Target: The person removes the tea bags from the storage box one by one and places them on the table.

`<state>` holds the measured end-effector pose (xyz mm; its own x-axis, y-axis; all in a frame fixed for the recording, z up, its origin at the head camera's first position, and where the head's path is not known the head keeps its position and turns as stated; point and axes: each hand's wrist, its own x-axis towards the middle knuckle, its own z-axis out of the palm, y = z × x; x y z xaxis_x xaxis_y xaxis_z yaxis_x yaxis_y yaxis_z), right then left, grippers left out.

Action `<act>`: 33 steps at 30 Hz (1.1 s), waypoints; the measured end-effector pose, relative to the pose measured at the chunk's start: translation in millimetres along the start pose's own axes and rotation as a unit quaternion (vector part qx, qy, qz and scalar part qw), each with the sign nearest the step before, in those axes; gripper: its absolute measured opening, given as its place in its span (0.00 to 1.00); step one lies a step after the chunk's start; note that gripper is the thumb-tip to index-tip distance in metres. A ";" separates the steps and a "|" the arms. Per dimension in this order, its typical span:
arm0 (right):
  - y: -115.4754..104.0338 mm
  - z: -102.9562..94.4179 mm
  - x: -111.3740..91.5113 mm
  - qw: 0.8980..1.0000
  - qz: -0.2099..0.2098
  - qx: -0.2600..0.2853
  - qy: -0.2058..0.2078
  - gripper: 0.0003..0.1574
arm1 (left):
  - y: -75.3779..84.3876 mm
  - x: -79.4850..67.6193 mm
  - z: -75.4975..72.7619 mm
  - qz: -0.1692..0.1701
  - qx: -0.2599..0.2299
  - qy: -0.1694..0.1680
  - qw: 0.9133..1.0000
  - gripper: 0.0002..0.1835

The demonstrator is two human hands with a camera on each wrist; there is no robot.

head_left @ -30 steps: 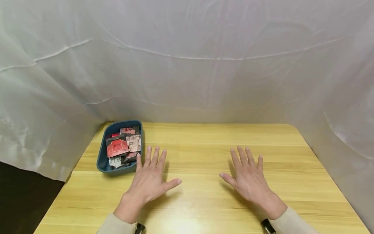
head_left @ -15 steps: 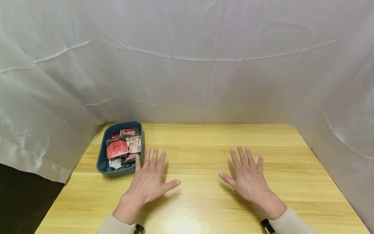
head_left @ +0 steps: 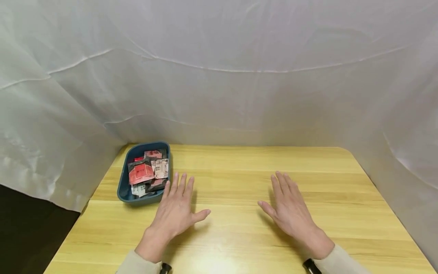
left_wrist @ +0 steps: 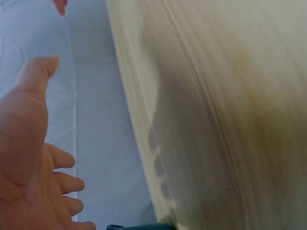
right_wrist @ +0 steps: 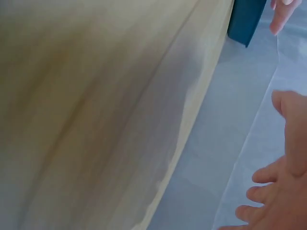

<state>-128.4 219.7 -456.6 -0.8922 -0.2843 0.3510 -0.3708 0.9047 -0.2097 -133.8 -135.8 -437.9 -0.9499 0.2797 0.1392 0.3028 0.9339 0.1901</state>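
In the head view, a dark blue bin (head_left: 135, 203) at the table's back left holds several small flat packets. A red and black packet (head_left: 141, 173) lies on top beside a pale patterned packet (head_left: 160, 168). My left hand (head_left: 175, 215) hovers over the table at the bin's near right corner, palm down, fingers straight and thumb spread. Its little finger overlaps the bin's edge in the view; touching or apart, I cannot tell. Further right, my right hand (head_left: 290, 214) hovers with straight fingers close together and thumb out. Both hands hold nothing.
The light wooden table (head_left: 226, 182) has a rounded far right corner. Pale fabric sheeting (head_left: 239, 87) hangs behind it and along both sides. A dark area (head_left: 30, 232) shows beyond the table's left edge. Beige sleeves with black wristbands cover both forearms.
The fingers of my right hand have drawn closer together. The head view has shifted slightly, so the bin and table appear a little further right. My left hand stays nearly in place.
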 end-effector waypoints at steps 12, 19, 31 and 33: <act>-54.2 9.5 30.9 0.993 0.007 0.120 -0.014 0.47 | -34.3 -3.6 -18.5 -0.070 -0.046 0.081 0.993 0.43; -94.2 23.7 49.4 0.988 -0.045 0.144 -0.018 0.44 | -62.3 -9.3 -33.8 -0.119 -0.068 0.081 0.987 0.45; -139.9 51.5 69.6 0.984 -0.083 0.139 -0.070 0.45 | -92.4 -11.5 -37.1 -0.151 -0.081 0.061 0.983 0.59; -145.7 56.0 71.8 0.984 -0.085 0.139 -0.075 0.45 | -95.9 -10.8 -35.0 -0.155 -0.087 0.057 0.982 0.61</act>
<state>-152.8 49.8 -451.9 -0.8320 -0.4855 0.2683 -0.5547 0.7251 -0.4081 -149.8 -236.3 -423.7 -0.9869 -0.0483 0.1537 0.0177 0.9156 0.4018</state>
